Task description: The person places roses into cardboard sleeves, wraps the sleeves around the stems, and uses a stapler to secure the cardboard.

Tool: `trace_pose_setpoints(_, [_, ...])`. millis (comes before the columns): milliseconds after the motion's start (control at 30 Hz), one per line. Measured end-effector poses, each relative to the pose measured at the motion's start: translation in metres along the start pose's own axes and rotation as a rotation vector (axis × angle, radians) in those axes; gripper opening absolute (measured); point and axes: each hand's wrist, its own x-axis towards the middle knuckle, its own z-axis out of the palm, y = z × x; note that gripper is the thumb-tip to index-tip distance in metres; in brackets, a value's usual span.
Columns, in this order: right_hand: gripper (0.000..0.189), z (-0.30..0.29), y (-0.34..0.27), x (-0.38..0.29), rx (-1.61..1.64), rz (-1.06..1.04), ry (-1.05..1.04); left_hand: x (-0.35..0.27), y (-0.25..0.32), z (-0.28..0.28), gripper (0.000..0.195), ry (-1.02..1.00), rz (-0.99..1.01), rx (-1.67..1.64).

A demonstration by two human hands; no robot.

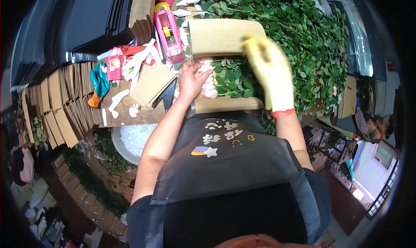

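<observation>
My bare left hand (192, 79) lies beside a row of pale pink roses (209, 85), thumb and fingers against the blooms. The leafy rose stems (239, 80) run to the right over a sheet of corrugated cardboard (226, 35), whose far part curves up behind them and whose near edge lies by my apron. My right hand (271, 66), in a pale yellow glove with a red cuff, is blurred at the right end of the raised cardboard; whether its fingers grip the cardboard is unclear. Left of the cardboard stands a pink tape dispenser (169, 36) with yellow tape.
A large heap of leafy stems (302, 49) covers the table's right side. To the left are cardboard pieces (152, 83), a teal and orange glove (99, 82), a pink box (114, 67) and stacked cardboard (70, 98). A basin (135, 144) stands below the table edge. Another person (370, 126) is at far right.
</observation>
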Motion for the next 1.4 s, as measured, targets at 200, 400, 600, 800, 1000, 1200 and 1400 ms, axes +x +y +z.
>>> trace_pose_setpoints(200, [0.036,-0.013,0.087,0.061,0.400,0.206,-0.314,0.002,0.008,0.002,0.042,0.094,0.159,0.023])
trace_pose_setpoints(400, [0.026,-0.074,0.065,0.009,0.823,0.191,-0.285,0.003,-0.002,-0.003,0.041,-0.023,0.087,-0.032])
trace_pose_setpoints(600, [0.043,-0.010,0.023,-0.002,-0.070,-0.281,-0.740,0.012,-0.015,-0.055,0.031,-0.346,0.193,-0.232])
trace_pose_setpoints(800, [0.046,0.042,0.040,-0.031,-0.519,-0.466,-0.804,-0.002,0.081,-0.062,0.034,-0.444,0.650,0.511])
trace_pose_setpoints(1000, [0.048,-0.002,0.018,-0.011,-0.261,-0.406,-0.992,0.005,0.042,-0.018,0.088,-0.422,0.864,0.572])
trace_pose_setpoints(1200, [0.042,0.017,-0.009,-0.061,-0.224,-0.642,-0.742,0.005,0.038,-0.011,0.084,-0.325,0.920,0.598])
trace_pose_setpoints(1400, [0.030,0.038,-0.018,-0.054,-0.220,-0.602,-0.816,0.005,0.034,-0.007,0.082,-0.360,0.884,0.603])
